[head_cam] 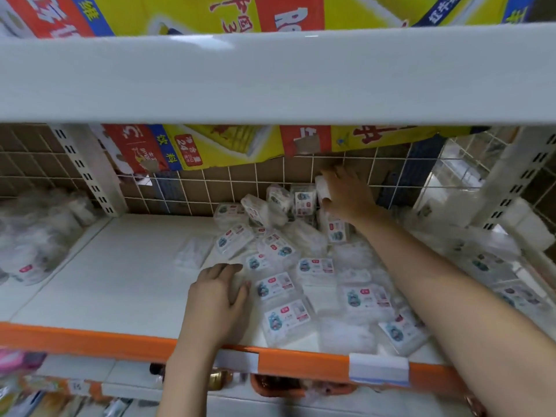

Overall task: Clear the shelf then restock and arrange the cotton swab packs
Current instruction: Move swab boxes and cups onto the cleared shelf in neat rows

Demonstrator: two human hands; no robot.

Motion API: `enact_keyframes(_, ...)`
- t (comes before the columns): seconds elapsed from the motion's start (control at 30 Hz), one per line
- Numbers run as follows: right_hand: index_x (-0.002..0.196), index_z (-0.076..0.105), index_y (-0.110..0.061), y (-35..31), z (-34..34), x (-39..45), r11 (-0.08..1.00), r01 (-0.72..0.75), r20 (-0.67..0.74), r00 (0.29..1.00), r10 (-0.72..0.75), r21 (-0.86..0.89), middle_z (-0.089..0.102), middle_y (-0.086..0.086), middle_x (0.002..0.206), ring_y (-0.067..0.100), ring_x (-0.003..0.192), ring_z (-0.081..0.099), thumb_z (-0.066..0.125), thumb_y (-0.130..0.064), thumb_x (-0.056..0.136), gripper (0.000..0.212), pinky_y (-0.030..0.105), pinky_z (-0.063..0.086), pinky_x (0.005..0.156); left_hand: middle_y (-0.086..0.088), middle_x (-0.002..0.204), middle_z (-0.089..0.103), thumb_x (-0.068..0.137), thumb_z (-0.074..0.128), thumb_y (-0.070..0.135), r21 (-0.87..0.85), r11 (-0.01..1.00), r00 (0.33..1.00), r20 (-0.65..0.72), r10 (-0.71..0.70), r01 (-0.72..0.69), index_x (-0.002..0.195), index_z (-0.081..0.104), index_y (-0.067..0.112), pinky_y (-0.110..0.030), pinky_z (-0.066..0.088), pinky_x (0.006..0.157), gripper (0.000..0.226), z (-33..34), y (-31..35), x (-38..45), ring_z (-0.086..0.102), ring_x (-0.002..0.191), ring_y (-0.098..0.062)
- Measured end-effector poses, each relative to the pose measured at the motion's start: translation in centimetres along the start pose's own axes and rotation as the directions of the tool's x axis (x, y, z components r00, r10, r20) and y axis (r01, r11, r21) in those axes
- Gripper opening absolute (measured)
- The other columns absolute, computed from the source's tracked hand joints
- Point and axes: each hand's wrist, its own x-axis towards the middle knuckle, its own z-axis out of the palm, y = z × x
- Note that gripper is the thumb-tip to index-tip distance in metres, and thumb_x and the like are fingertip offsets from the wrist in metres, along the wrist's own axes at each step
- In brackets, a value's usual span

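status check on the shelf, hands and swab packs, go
Right hand at the back, gripping one pack. Left hand flat on the shelf beside the pile. Swab packs heaped loose, unsorted. Nothing blocking.

pack labels (275,287) blurred, lower shelf (120,386) cut off

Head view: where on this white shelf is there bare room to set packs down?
The bare patch is the left half of the white shelf board, bordered by the orange front lip, the left hand and the bagged goods at far left. Right of it, the jumbled clear cotton swab packs crowd back to the right hand.
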Motion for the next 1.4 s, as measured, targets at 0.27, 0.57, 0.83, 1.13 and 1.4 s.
enact_keyframes(0.27,0.121,0.052,-0.011,1.4,0.7,-1.8,0.996,-0.014,0.126,0.992,0.025,-0.084,0.04,0.012,0.125,0.03,0.118,0.039,0.066,-0.021,0.083,0.042,0.039,0.043,0.088,-0.011,0.101,0.069,0.078,0.039,0.045,0.034,0.999,0.999,-0.032,0.011,-0.01,0.106,0.067,0.008,-0.044,0.054,0.073,0.054,0.5,0.6,-0.2,0.063,0.092,-0.037)
enact_keyframes(0.57,0.112,0.062,-0.008,3.5,-0.7,-11.3,0.943,-0.05,-0.146,0.984,0.103,0.329,0.055,0.015,0.112,0.033,0.094,0.056,0.068,0.0,0.071,0.042,0.031,0.044,0.073,-0.013,0.119,0.061,0.087,0.057,0.031,0.01,0.989,0.989,0.017,0.148,-0.148,0.124,0.058,0.011,-0.04,0.048,0.087,0.042,1.2,4.8,6.0,0.056,0.108,-0.035)
enact_keyframes(0.83,0.111,0.063,-0.008,4.2,-0.4,-16.8,0.808,-0.154,-0.25,0.903,0.348,0.568,0.057,0.011,0.111,0.027,0.098,0.057,0.071,0.01,0.068,0.047,0.026,0.038,0.085,-0.009,0.139,0.042,0.091,0.054,0.029,0.153,0.929,0.934,0.17,0.313,-0.338,0.14,0.038,0.014,-0.034,0.034,0.101,0.054,3.5,10.8,15.9,0.038,0.128,-0.026)
enact_keyframes(1.13,0.111,0.063,-0.01,4.6,0.5,-20.0,0.761,-0.219,-0.281,0.838,0.467,0.61,0.056,0.005,0.109,0.017,0.097,0.053,0.07,0.007,0.07,0.045,0.011,0.03,0.083,-0.007,0.139,0.034,0.081,0.067,0.033,0.449,0.826,0.939,0.213,0.27,-0.34,0.14,0.032,0.016,-0.039,0.033,0.101,0.071,7.1,9.8,18.9,0.034,0.127,-0.027)
enact_keyframes(1.4,0.114,0.062,-0.01,4.5,0.5,-19.5,0.746,-0.242,-0.249,0.841,0.48,0.62,0.057,0.007,0.113,0.024,0.1,0.056,0.069,0.002,0.073,0.043,0.016,0.034,0.084,-0.007,0.122,0.048,0.079,0.069,0.03,0.583,0.73,0.924,0.104,0.368,-0.356,0.114,0.057,0.015,-0.041,0.032,0.095,0.04,7.1,9.8,18.2,0.044,0.115,-0.028)
